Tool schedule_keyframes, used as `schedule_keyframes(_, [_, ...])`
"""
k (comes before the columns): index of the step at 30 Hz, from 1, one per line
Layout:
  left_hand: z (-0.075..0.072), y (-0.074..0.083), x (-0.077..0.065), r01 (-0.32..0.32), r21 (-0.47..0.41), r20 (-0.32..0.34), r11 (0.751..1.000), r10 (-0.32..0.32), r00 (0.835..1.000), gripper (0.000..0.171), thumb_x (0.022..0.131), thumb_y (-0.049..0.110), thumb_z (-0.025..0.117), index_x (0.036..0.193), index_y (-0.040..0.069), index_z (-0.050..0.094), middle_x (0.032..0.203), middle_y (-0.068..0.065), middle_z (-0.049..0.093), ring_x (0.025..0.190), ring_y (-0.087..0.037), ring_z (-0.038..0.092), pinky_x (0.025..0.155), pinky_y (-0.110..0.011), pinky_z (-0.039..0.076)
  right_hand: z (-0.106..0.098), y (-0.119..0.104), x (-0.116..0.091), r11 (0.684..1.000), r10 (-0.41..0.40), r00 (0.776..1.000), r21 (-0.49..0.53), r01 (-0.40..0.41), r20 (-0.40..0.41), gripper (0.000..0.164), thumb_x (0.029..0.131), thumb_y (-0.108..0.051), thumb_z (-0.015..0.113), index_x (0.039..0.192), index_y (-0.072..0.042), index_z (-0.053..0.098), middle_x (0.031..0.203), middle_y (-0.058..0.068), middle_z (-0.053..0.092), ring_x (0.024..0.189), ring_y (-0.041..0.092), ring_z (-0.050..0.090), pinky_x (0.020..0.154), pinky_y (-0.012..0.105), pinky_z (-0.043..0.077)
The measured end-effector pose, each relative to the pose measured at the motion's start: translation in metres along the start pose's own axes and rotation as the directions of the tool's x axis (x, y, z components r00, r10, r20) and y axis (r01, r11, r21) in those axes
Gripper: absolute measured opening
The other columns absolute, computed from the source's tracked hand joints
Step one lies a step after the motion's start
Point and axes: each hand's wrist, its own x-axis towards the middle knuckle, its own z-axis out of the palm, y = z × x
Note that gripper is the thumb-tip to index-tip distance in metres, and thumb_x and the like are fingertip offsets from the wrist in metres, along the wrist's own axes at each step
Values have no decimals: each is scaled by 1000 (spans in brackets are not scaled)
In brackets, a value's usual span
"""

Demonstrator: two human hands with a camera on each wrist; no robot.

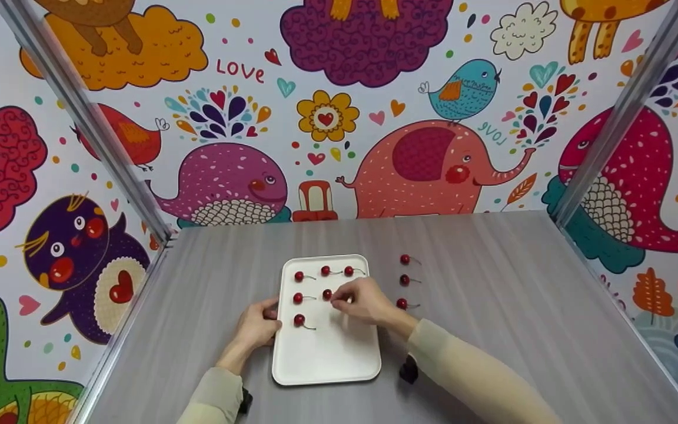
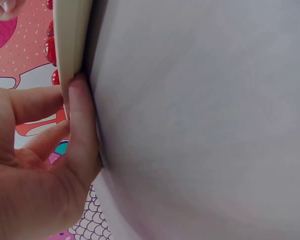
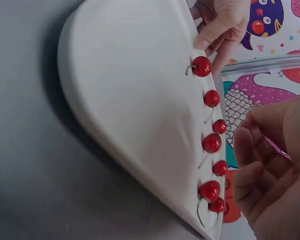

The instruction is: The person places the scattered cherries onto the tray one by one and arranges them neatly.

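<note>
A white rectangular tray (image 1: 327,359) with rounded corners lies on the table, bearing several red cherries (image 1: 299,320) with thin stems in rows on its far part. My left hand (image 1: 256,325) grips the tray's left edge; in the left wrist view its fingers pinch the tray wall (image 2: 72,50). Over the tray, my right hand (image 1: 365,300) has its fingertips close beside the middle cherry (image 1: 327,294). In the right wrist view the fingers of the right hand (image 3: 272,160) are loosely bent, thumb near forefinger, with nothing seen between them.
To the right of the tray, three more cherries (image 1: 404,280) lie in a column on the grey wood-grain table (image 1: 480,306). Cartoon-printed walls (image 1: 327,159) stand at the back and sides, with metal rails (image 1: 106,141) along the corners.
</note>
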Motion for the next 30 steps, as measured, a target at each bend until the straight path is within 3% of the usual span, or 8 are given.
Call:
schedule_keyframes(8, [1,-1,0,-4,-1,-6,1000,4,1000,69,84,-9,66,152,-4,65,103,-13,67,89,-20,65,62,-32,64,-36,15,-19,998,62,996,-6,-63,-64,14,102,-11,78,105,-1,88,96,10,85,76,6,61,67,17,48])
schedule_keyframes(18, [1,0,0,-4,13,-13,1000,4,1000,67,84,-8,68,151,-6,65,105,-15,70,91,-21,66,62,-32,64,-76,53,-46,989,149,979,25,-147,-139,16,102,-10,78,106,4,86,89,13,81,69,5,58,59,19,48])
schedule_keyframes(30, [0,0,-1,18,14,4,1000,-18,1000,63,88,-6,67,151,-2,66,104,-11,66,87,-20,64,61,-32,63,-97,91,-77,968,225,958,-73,-241,-179,11,98,-4,77,103,1,86,95,15,85,69,0,63,61,20,51])
